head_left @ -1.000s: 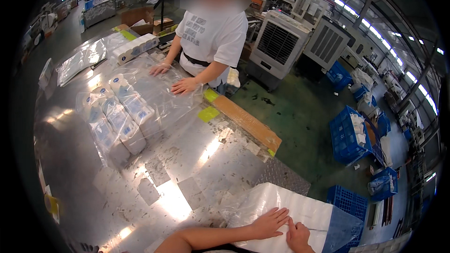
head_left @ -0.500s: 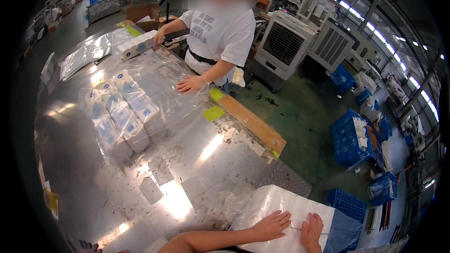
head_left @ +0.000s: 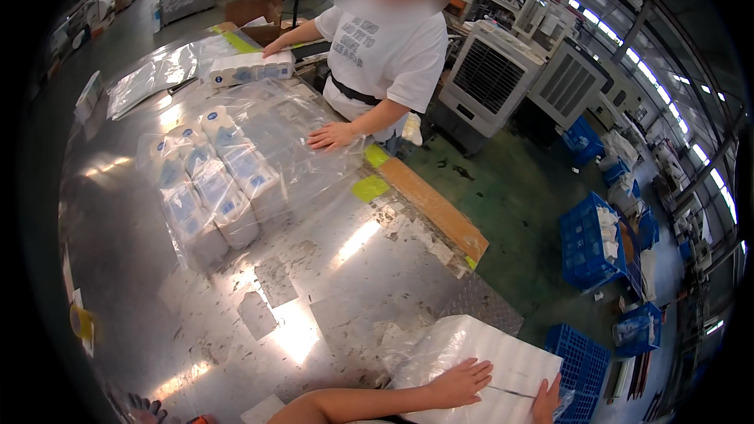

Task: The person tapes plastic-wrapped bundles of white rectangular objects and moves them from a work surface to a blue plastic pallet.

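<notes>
At the table's near right corner lies a block of white rolls (head_left: 510,352) in a clear plastic bag (head_left: 420,349). My left hand (head_left: 465,383) rests on top of it, fingers stretched out flat. My right hand (head_left: 547,402) is at the block's right end, fingers extended along the edge; part of this hand is cut off by the lower picture edge. A dark gap line runs across the rolls between my hands. Little of the bag shows past the right end, beside my right fingers.
Across the metal table (head_left: 314,267), a co-worker lays one hand (head_left: 330,136) on clear film over packed rolls (head_left: 216,177). Their other hand touches another roll pack (head_left: 251,69). Blue crates (head_left: 577,361) stand on the floor at right. A yellow tape roll (head_left: 81,320) is at the left edge.
My right hand has moved from the top of the block to its right end. The loose bag film there has mostly gone from sight. The co-worker's far pack has turned sideways.
</notes>
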Demonstrator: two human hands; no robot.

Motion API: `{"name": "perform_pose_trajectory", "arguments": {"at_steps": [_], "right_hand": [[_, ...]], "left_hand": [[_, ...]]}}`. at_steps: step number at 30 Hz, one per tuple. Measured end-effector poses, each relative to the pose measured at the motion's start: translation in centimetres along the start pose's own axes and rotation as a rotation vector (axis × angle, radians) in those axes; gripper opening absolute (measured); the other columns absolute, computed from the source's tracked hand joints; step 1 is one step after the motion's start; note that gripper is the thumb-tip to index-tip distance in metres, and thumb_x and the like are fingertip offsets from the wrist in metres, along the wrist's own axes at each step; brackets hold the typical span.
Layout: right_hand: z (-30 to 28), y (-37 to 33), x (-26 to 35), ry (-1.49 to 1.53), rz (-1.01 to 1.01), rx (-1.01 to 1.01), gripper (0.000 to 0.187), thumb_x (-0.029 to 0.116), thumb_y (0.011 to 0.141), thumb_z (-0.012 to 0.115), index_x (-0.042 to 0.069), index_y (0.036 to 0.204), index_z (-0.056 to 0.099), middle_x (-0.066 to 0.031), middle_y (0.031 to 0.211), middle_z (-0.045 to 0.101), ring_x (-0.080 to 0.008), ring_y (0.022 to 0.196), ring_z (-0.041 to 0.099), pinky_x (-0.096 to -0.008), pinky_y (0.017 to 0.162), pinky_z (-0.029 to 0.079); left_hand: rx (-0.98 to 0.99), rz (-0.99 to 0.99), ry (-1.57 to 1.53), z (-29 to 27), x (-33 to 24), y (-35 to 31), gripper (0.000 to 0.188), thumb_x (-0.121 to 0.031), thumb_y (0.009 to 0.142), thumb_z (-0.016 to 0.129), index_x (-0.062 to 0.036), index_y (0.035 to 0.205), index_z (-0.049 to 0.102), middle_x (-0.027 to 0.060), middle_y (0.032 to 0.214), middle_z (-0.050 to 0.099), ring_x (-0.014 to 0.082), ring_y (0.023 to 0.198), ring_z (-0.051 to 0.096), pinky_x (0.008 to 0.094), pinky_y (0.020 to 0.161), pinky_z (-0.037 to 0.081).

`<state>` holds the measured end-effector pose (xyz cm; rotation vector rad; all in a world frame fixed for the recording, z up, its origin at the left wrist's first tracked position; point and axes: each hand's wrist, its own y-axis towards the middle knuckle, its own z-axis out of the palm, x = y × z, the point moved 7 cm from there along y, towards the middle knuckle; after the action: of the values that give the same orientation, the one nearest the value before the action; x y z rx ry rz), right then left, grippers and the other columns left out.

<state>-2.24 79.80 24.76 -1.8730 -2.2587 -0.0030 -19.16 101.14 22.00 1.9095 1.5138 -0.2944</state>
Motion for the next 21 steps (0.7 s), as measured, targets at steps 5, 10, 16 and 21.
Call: {"name": "perform_pose_trajectory", "arguments": {"at_steps": [5, 10, 16, 21], "right_hand": [[1.5, 2.0, -3.6, 0.352, 0.013, 0.173, 0.058, 0.038, 0.094, 0.035, -0.007, 0.131, 0.034, -0.0242, 0.132, 0.040, -0.0331, 0.123, 0.037, -0.0346, 0.104, 0.027], [-0.1, 0.9, -0.4, 0.512, 0.053, 0.117, 0.055, 0.036, 0.095, 0.035, -0.006, 0.130, 0.037, -0.0237, 0.133, 0.039, -0.0323, 0.124, 0.036, -0.0346, 0.104, 0.026], [-0.5, -0.1, 0.5, 0.613, 0.103, 0.068, 0.054, 0.036, 0.095, 0.035, -0.004, 0.130, 0.038, -0.0235, 0.134, 0.039, -0.0323, 0.125, 0.035, -0.0351, 0.104, 0.025], [-0.1, 0.1, 0.7, 0.622, 0.102, 0.098, 0.054, 0.036, 0.094, 0.035, -0.004, 0.131, 0.038, -0.0233, 0.134, 0.039, -0.0323, 0.125, 0.035, -0.0357, 0.104, 0.025]], "left_hand": [[-0.001, 0.003, 0.020, -0.1, -0.1, -0.1, 0.055, -0.038, 0.084, 0.052, 0.0031, 0.119, 0.047, 0.0185, 0.132, 0.040, 0.0279, 0.126, 0.033, 0.0414, 0.105, 0.023], [-0.005, -0.068, -0.121, -1.4, 0.2, -0.1, 0.057, -0.042, 0.086, 0.048, -0.0003, 0.125, 0.043, 0.0183, 0.135, 0.037, 0.0281, 0.129, 0.030, 0.0422, 0.106, 0.021], [-0.034, -0.358, 0.051, -3.0, 4.3, -2.9, 0.062, -0.042, 0.090, 0.041, -0.0090, 0.139, 0.024, 0.0151, 0.145, 0.020, 0.0285, 0.135, 0.018, 0.0490, 0.106, 0.016], [-0.192, -0.645, -0.329, -1.0, 7.6, -5.7, 0.072, -0.052, 0.087, 0.042, -0.0127, 0.142, 0.017, 0.0155, 0.147, 0.012, 0.0276, 0.136, 0.014, 0.0512, 0.105, 0.014]]}}
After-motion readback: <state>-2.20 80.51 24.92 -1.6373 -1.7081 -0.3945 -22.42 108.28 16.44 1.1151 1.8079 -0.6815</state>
